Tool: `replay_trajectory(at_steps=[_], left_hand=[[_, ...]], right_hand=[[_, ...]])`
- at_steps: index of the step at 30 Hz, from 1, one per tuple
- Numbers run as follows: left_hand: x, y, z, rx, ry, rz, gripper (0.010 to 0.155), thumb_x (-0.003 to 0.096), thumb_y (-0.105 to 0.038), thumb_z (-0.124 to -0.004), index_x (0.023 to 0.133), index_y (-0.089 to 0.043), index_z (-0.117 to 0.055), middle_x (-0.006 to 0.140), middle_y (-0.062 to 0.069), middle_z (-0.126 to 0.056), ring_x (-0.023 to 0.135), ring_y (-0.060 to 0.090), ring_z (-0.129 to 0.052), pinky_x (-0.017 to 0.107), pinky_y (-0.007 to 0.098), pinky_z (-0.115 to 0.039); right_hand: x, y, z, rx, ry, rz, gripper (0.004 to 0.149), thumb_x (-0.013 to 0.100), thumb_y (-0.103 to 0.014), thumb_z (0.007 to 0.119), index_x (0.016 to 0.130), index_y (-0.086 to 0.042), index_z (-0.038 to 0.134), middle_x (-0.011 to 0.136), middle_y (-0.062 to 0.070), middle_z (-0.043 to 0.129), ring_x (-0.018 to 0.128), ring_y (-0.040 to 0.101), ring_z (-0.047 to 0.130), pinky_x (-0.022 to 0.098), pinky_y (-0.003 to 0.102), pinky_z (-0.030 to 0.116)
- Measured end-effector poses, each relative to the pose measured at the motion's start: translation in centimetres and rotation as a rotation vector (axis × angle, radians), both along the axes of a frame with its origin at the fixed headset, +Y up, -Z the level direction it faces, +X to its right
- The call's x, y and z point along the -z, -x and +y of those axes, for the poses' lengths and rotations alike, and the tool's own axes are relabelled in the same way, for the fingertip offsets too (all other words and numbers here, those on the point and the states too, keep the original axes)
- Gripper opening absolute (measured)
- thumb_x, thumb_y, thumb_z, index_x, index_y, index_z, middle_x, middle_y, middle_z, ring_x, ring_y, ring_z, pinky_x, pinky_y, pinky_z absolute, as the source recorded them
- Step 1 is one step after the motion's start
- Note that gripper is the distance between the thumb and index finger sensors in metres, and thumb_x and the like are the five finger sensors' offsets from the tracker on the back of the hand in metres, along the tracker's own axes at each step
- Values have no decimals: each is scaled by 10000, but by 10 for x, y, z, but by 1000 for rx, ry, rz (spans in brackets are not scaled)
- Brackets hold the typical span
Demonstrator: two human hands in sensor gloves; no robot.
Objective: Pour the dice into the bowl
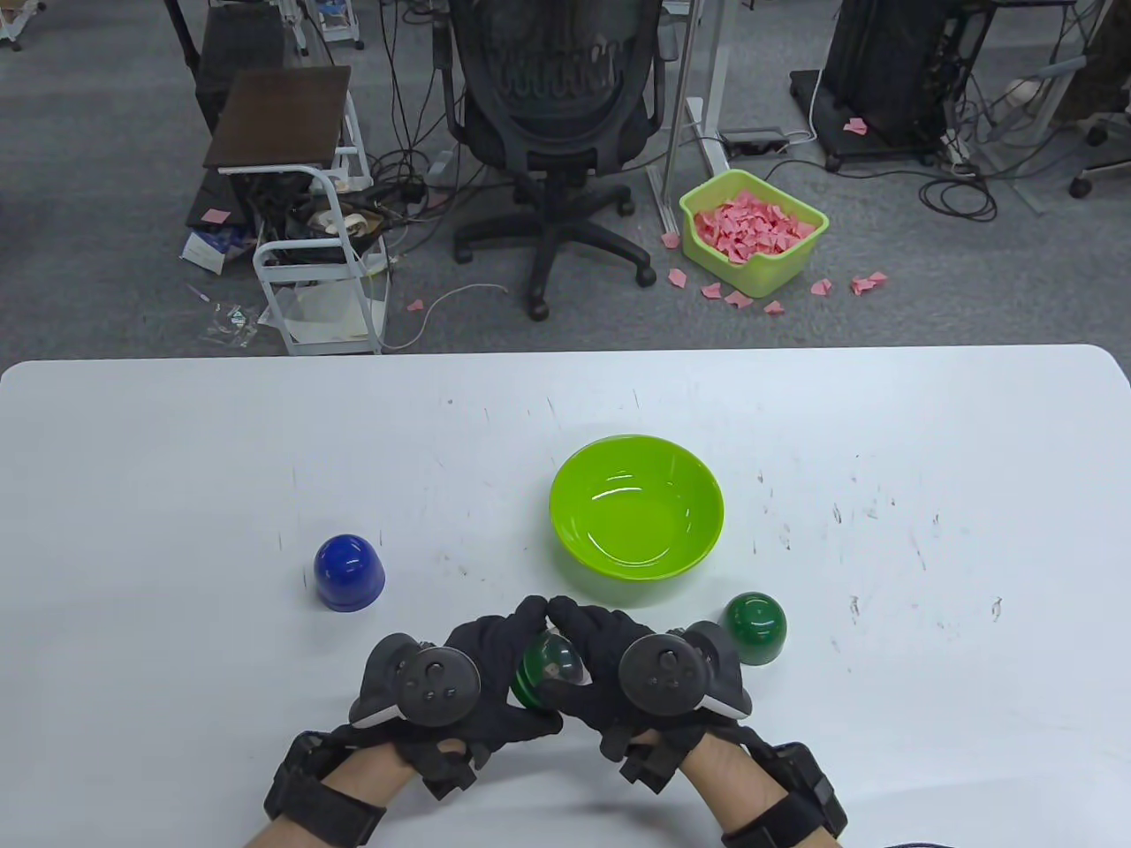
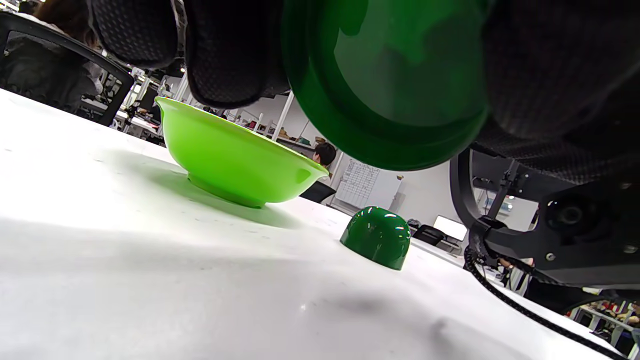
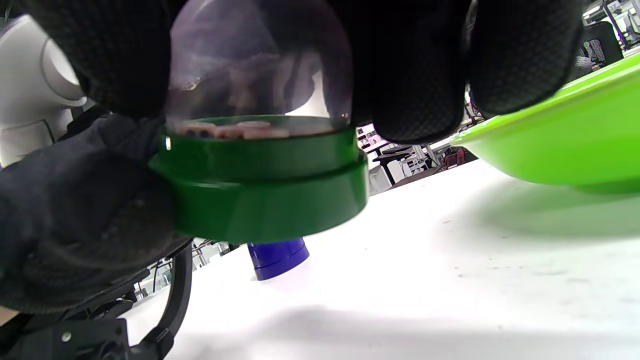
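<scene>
Both hands hold a green dice cup (image 1: pixel 546 671) above the table, near its front edge. It has a green base (image 3: pixel 265 200) and a clear dome (image 3: pixel 260 70) with dice (image 3: pixel 235 131) lying on the base inside. My left hand (image 1: pixel 482 676) grips the base; its underside shows in the left wrist view (image 2: pixel 395 85). My right hand (image 1: pixel 601 658) grips the dome from the right. The lime green bowl (image 1: pixel 636 505) stands empty just beyond the hands; it also shows in the left wrist view (image 2: pixel 230 160) and the right wrist view (image 3: pixel 565 145).
A dark green dome cover (image 1: pixel 755 627) sits on the table right of the hands, also in the left wrist view (image 2: pixel 377 237). A blue dice cup (image 1: pixel 349 571) stands to the left, also in the right wrist view (image 3: pixel 277 257). The table's far edge (image 1: pixel 565 352) lies beyond the bowl.
</scene>
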State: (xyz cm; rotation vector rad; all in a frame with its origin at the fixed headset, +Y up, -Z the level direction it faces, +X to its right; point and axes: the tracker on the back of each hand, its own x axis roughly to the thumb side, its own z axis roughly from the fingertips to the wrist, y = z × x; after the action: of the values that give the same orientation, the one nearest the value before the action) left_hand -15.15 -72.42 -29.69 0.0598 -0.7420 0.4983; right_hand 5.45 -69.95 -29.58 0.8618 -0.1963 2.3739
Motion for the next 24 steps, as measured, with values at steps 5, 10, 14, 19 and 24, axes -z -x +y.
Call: replay_trajectory(at_steps=[5,10,14,19,24], left_hand=[[2,1,0,-9,26,-14,1103,329,-681,-916,1091,-115,-353,1027,166,-722,868,364,-841,729,615,-678],[6,7,-4,11,3,21,1088,335,-690,-899,1098,-152,-342,1049,142,-698,896,352,-820,735,616,-667],[10,12,-6,-8,29,48,1061,349,-696,-870,1100,-166,-340,1060,141,-681,910,353,-804,738,618,-658],[16,22,-7,-31,41,96,1042,358,-705,-852,1100,-173,-350,1063,139,-677,915,354,-798,738,619,-654],[22,32,-7,-62,56,145,1040,359,-709,-849,1100,-176,-350,1066,134,-672,918,353,-795,738,618,-653]], right_hand=[[-1,0,2,10,6,18,818,425,-488,865,1024,-12,577,937,296,789,645,496,897,521,681,751],[0,-8,8,31,-47,-18,817,426,-512,857,1023,-26,585,930,279,804,635,483,906,527,678,750],[5,-18,8,21,-53,-58,816,434,-516,850,1025,-22,581,933,282,799,641,491,900,530,683,743],[14,-26,2,-44,-8,-101,815,448,-515,838,1035,-19,566,949,295,779,657,505,884,533,689,733],[20,-32,-6,-95,34,-128,812,444,-501,855,1032,-16,576,952,305,776,656,510,882,534,692,728]])
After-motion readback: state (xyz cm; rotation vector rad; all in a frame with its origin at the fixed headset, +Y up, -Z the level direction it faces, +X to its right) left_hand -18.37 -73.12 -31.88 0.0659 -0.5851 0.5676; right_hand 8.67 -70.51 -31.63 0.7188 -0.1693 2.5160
